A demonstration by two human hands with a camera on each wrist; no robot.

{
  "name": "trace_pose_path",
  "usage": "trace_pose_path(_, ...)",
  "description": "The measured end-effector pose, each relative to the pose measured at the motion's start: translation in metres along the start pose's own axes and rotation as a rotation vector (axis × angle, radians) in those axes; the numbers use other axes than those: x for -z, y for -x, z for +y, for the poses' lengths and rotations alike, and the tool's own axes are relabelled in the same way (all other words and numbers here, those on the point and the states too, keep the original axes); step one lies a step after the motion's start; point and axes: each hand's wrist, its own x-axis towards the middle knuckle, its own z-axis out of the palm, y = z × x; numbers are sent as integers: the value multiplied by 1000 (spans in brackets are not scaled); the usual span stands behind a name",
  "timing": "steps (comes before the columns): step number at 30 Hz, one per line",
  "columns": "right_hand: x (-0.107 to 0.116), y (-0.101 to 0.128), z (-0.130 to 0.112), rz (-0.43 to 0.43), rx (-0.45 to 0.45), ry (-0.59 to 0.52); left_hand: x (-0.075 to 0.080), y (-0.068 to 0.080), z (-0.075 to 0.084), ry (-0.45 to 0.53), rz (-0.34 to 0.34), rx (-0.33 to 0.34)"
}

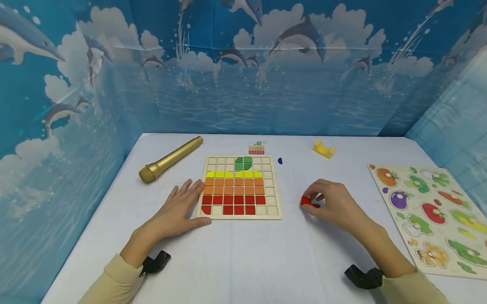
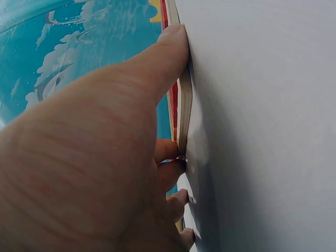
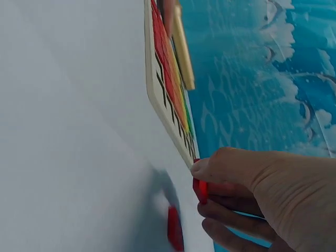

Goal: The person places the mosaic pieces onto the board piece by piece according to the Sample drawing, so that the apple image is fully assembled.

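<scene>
My right hand (image 1: 334, 200) pinches a small red piece (image 3: 199, 190) between thumb and fingers, to the right of a wooden grid board. On the white table below that hand lies a second red piece (image 3: 175, 229). The board (image 1: 272, 210) carries green leaf-shaped tiles (image 1: 243, 163), a yellow scalloped row, orange rows and dark red tiles (image 1: 239, 200). In its bottom row, one cell between red tiles and two at the right show bare wood. My left hand (image 1: 179, 210) lies spread at the board's left side, thumb and fingertips touching its edge.
A gold microphone (image 1: 171, 160) lies at the back left. Behind the board is a small picture card (image 1: 257, 148), with a dark blue piece (image 1: 280, 161) nearby. A yellow curved piece (image 1: 324, 149) sits at the back right. A vegetable puzzle board (image 1: 443, 221) covers the right side.
</scene>
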Motion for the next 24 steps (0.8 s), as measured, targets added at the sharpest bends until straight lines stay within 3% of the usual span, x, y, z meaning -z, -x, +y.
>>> trace_pose_path(14,-45,-51,-83,-84,227,-19,2,0,4,16,-6,5)
trace_pose_path(24,-79,-69,-125,-116,276,-71,1,0,3,3,-6,3)
